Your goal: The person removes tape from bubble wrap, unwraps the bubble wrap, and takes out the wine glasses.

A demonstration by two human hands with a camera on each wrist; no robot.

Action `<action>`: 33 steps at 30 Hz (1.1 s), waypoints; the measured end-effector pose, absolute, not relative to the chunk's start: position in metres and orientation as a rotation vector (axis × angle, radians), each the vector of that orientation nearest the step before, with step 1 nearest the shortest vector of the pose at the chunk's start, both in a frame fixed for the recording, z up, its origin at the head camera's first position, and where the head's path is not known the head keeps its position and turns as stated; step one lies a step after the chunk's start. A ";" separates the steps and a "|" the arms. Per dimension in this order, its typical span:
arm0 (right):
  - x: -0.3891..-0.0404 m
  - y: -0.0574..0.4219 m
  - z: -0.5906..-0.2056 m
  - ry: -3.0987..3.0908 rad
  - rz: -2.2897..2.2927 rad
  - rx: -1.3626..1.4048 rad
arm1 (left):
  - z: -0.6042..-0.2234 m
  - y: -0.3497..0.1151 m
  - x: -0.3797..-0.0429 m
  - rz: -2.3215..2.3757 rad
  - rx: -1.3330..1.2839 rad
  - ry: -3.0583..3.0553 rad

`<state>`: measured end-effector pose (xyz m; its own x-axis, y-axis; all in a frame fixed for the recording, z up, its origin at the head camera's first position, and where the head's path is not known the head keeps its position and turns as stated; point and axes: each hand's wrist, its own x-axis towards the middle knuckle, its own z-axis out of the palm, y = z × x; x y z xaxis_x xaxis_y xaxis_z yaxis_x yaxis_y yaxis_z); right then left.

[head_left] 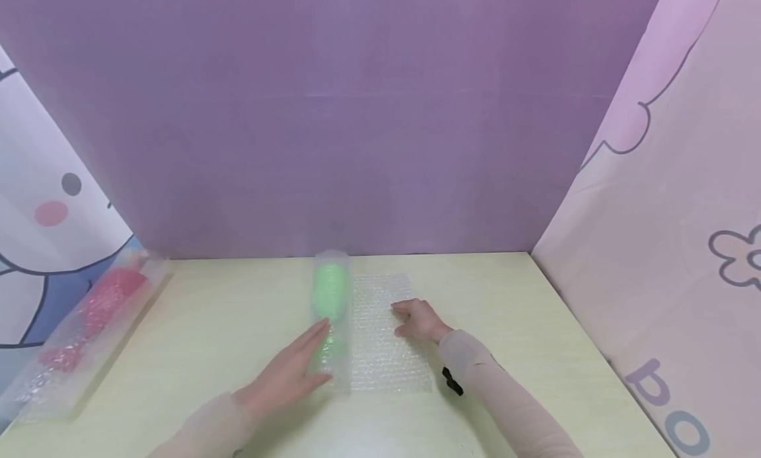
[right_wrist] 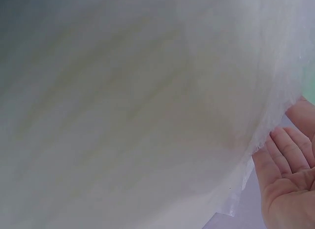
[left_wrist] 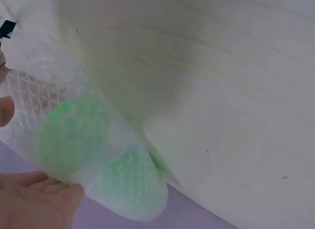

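A green object with two rounded parts point(head_left: 330, 291) lies under bubble wrap at the middle of the table; its exact kind is hard to tell through the film. To its right, the bubble wrap sheet point(head_left: 380, 372) spreads flat. My left hand point(head_left: 282, 379) is at the near left side of the wrapped green object, fingers extended and fingertips touching the wrap. In the left wrist view, both green lumps point(left_wrist: 74, 133) show through the bubbles. Over the sheet's right edge is my right hand point(head_left: 421, 320), thumb and index finger apart. The right wrist view shows its fingers point(right_wrist: 290, 150) loosely extended beside the wrap's edge.
A red object in bubble wrap point(head_left: 101, 306) lies along the table's left side, against the printed panel. A purple panel point(head_left: 357, 127) stands behind the pale table point(head_left: 505, 293). Another printed panel point(head_left: 666, 246) borders the right side.
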<state>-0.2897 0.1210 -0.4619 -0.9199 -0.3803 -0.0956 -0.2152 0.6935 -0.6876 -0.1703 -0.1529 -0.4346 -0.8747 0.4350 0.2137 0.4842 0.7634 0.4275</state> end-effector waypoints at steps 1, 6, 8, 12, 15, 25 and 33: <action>-0.290 0.121 -0.462 2.674 -1.043 -0.472 | -0.435 -0.153 -0.170 -0.752 -0.733 -2.853; -0.290 0.120 -0.462 2.678 -1.038 -0.463 | -0.436 -0.156 -0.170 -0.796 -0.669 -2.809; -0.290 0.120 -0.462 2.677 -1.036 -0.464 | -0.437 -0.157 -0.169 -0.807 -0.650 -2.775; -0.290 0.121 -0.461 2.669 -1.045 -0.448 | -0.438 -0.160 -0.169 -0.831 -0.635 -2.704; -0.290 0.121 -0.461 2.661 -1.051 -0.449 | -0.438 -0.164 -0.169 -0.872 -0.612 -2.683; -0.289 0.122 -0.460 2.653 -1.059 -0.439 | -0.427 -0.181 -0.168 -1.320 -0.379 -2.698; -0.289 0.122 -0.460 2.660 -1.049 -0.463 | -0.421 -0.200 -0.164 -1.479 -0.253 -2.622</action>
<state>-0.2889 0.1223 -0.4604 -0.9197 -0.3772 -0.1090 -0.2013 0.6914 -0.6938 -0.1641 -0.2000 -0.4213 -0.9788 0.0858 0.1858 0.2034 0.5084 0.8367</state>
